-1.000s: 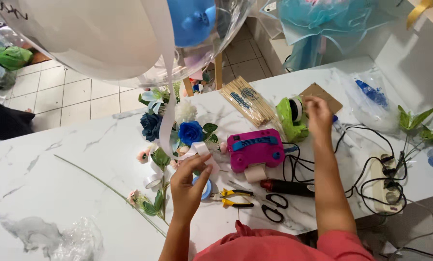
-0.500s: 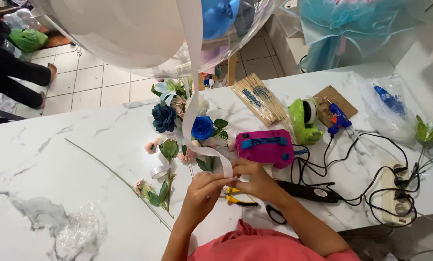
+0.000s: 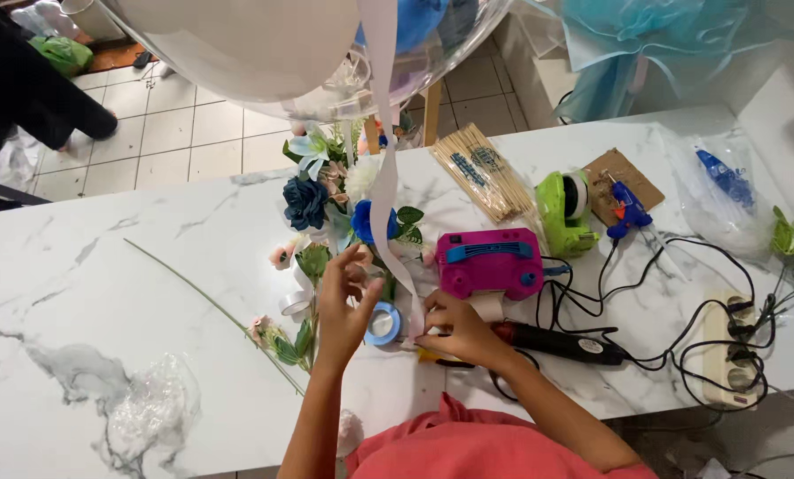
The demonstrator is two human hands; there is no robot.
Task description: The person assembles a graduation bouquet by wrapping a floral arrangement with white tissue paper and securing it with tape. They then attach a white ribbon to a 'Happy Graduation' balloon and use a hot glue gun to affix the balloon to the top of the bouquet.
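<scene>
One white ribbon (image 3: 385, 191) hangs down from the large clear balloon (image 3: 264, 53) to the marble table (image 3: 104, 266), and its lower end is pinched in the right hand (image 3: 454, 326), fingers closed narrow on it just in front of the pink machine (image 3: 491, 263). The left hand (image 3: 344, 302) is held up just left of the same ribbon, fingers loosely curled and close to it; whether they grip it cannot be told. Between the two hands lies one small blue tape roll (image 3: 383, 323), and a second, white roll (image 3: 296, 302) sits just left of the left hand. Behind the hands is one cluster of artificial flowers (image 3: 326, 200), with two blue blooms showing in it. One long green stem (image 3: 211, 306) runs away to the left of the flowers. Right of the pink machine stand one green tape dispenser (image 3: 563, 211) and one blue glue gun (image 3: 627, 211); behind it is one bundle of wooden skewers (image 3: 481, 173). One black tool (image 3: 561, 343) lies in front of it, touching the right wrist, and one power strip (image 3: 729, 350) sits far right.
</scene>
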